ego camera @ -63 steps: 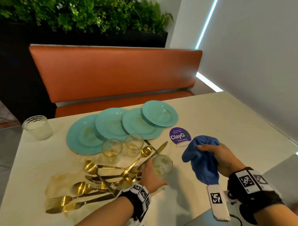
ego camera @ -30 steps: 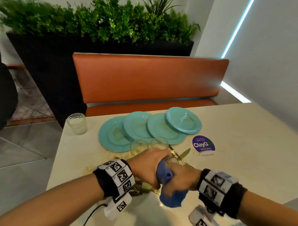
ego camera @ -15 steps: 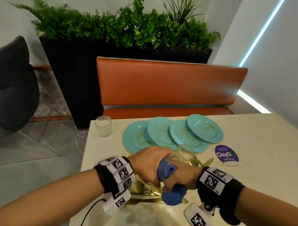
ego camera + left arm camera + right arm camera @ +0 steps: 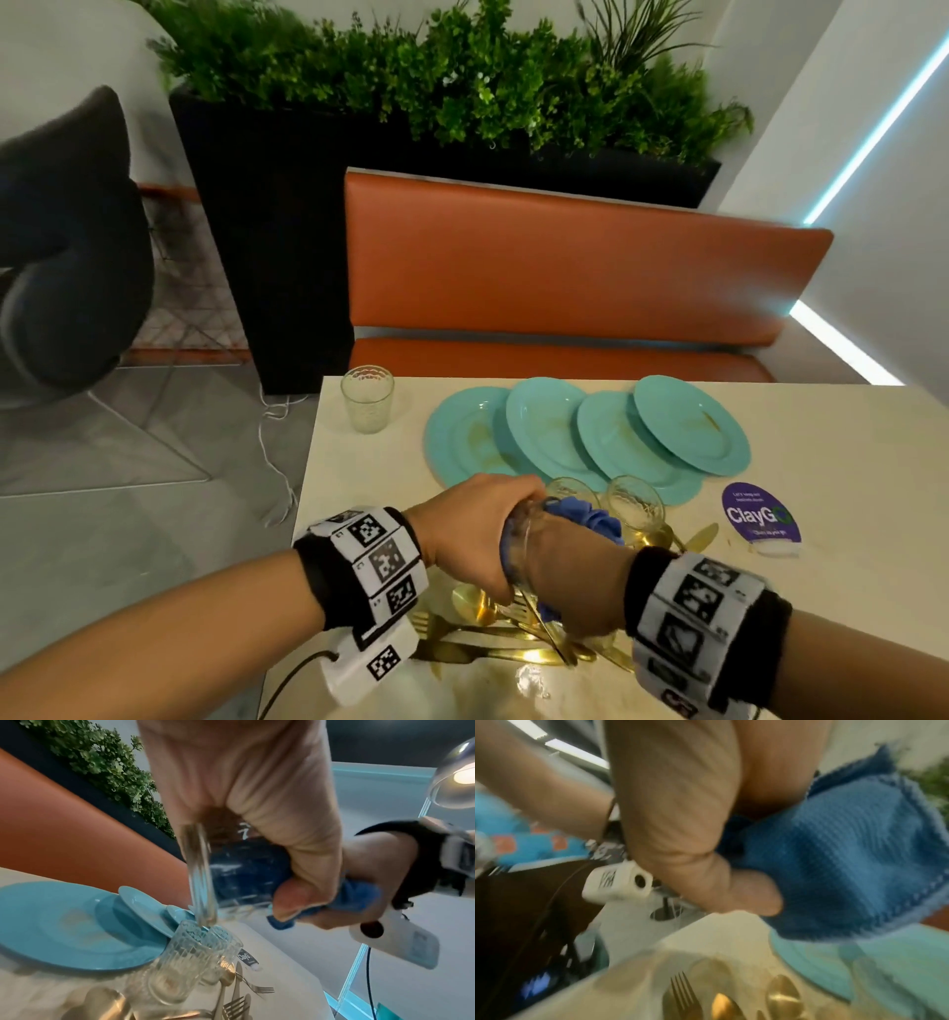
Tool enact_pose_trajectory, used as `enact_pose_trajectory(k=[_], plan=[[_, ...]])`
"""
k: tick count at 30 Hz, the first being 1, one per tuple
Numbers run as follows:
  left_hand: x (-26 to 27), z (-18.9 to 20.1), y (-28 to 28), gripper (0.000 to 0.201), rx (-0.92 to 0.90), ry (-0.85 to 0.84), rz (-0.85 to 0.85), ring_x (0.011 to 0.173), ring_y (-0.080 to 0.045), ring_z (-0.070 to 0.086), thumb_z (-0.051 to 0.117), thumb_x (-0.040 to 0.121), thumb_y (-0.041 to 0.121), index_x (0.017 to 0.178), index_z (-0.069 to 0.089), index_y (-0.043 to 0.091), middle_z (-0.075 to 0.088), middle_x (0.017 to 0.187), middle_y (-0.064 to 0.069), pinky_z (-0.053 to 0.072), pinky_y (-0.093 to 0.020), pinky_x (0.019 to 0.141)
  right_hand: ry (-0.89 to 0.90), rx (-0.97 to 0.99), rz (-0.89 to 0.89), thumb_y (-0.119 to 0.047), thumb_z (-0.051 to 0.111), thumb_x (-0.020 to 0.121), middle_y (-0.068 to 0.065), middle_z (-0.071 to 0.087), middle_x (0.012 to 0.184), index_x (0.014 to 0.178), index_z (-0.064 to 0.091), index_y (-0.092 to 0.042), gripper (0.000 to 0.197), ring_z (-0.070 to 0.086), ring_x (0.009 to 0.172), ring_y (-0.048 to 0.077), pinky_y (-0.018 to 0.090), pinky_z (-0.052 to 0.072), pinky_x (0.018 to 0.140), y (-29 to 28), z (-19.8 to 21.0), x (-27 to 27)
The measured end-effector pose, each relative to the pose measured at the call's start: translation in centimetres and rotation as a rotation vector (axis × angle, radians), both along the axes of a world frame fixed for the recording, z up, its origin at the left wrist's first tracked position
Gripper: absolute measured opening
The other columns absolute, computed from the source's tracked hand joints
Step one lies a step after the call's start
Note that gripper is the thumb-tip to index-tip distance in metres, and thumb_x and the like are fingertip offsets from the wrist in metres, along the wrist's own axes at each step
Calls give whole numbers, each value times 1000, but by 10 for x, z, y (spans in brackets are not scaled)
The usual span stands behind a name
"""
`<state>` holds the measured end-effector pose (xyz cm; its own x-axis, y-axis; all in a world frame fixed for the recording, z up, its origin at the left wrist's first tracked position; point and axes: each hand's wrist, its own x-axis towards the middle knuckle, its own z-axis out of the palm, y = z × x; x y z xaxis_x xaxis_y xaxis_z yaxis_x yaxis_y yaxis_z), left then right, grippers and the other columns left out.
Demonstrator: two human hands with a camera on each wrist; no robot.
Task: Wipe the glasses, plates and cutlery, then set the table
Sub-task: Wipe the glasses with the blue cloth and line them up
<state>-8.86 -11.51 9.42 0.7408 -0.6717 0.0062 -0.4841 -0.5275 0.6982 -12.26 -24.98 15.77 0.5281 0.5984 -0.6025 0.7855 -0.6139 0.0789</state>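
My left hand (image 4: 477, 534) grips a clear glass (image 4: 223, 874) lifted above the cutlery, lying sideways with its mouth towards my right hand. My right hand (image 4: 570, 580) holds a blue cloth (image 4: 585, 519) pushed into that glass; the cloth (image 4: 839, 850) fills the right wrist view. Two more glasses (image 4: 634, 501) stand behind the hands, and one glass (image 4: 367, 398) stands alone at the table's far left corner. Several teal plates (image 4: 688, 421) overlap in a row at the back. Gold cutlery (image 4: 493, 647) lies in a heap under my hands.
A purple ClayGo sticker (image 4: 760, 514) lies on the table to the right. An orange bench (image 4: 565, 272) runs behind the table, with a dark planter of greenery (image 4: 436, 77) beyond it. The table's left edge (image 4: 308, 488) drops to the floor.
My left hand lifted the glass off the table and my right hand brought the cloth into it. The cloth has since gone deeper, and the view has swung left.
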Motion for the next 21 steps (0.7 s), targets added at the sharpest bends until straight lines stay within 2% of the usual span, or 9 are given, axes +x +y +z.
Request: enact_pose_trajectory(k=[2, 4, 5, 7, 9, 11, 14, 19, 21], plan=[[-3, -4, 0, 69, -30, -129, 30, 88, -15, 56, 88, 48, 26, 106, 51, 18, 59, 98, 2, 50, -32, 76, 316, 39, -356, -6, 52, 89, -4, 45, 69, 79, 55, -11, 12, 42, 74, 18, 15, 31, 55, 0, 0, 8], [-2, -10, 2, 67, -49, -296, 41, 85, -13, 52, 86, 47, 30, 104, 53, 17, 59, 95, 1, 44, -25, 76, 601, 509, -864, 4, 66, 66, -8, 52, 66, 76, 63, -10, 18, 54, 71, 13, 14, 43, 55, 1, 1, 10], [-1, -11, 3, 65, -69, -336, 64, 83, -13, 51, 84, 47, 30, 102, 54, 15, 60, 92, -1, 41, -24, 75, 713, 740, -1065, 5, 64, 55, -7, 59, 62, 65, 68, -13, 21, 58, 66, 13, 18, 47, 55, 1, -3, 10], [4, -8, 6, 57, -123, -323, 113, 81, -18, 53, 75, 51, 34, 98, 57, 9, 61, 89, -5, 41, -29, 74, 704, 991, -1202, 2, 54, 48, -7, 62, 51, 42, 65, -14, 20, 59, 61, 16, 25, 48, 58, -1, -11, 15], [11, -5, 9, 55, -137, -216, 110, 81, -21, 57, 73, 54, 35, 98, 56, 8, 61, 90, -5, 46, -34, 74, 620, 892, -1073, -3, 57, 52, -8, 56, 52, 41, 58, -18, 18, 51, 63, 17, 25, 42, 61, 7, -7, 13], [12, -4, 11, 65, -99, -34, 42, 85, -20, 62, 85, 49, 27, 104, 52, 13, 62, 94, -2, 52, -38, 74, 481, 558, -758, -5, 65, 66, -4, 46, 57, 49, 45, -22, 31, 44, 57, 12, 23, 36, 57, 10, -3, 13], [8, -4, 11, 72, 8, 141, -62, 87, -18, 63, 89, 47, 10, 105, 48, 20, 64, 99, -1, 54, -35, 73, 339, 149, -418, -3, 60, 80, -2, 35, 59, 54, 36, -14, 37, 35, 53, 13, 17, 27, 47, 11, 0, 5], [3, -6, 7, 73, -62, 88, 1, 88, -16, 61, 90, 48, 11, 109, 50, 15, 62, 100, 0, 52, -30, 73, 188, 35, -280, -3, 52, 84, -2, 30, 61, 55, 29, -16, 39, 27, 52, 10, 18, 23, 48, 13, -7, 6], [1, -9, 8, 74, -84, -54, 34, 93, -17, 58, 91, 49, 20, 112, 52, 14, 60, 103, -1, 49, -30, 78, 278, 110, -408, 0, 55, 81, -5, 36, 58, 55, 33, -17, 38, 34, 52, 9, 18, 28, 48, 10, -5, 13]])
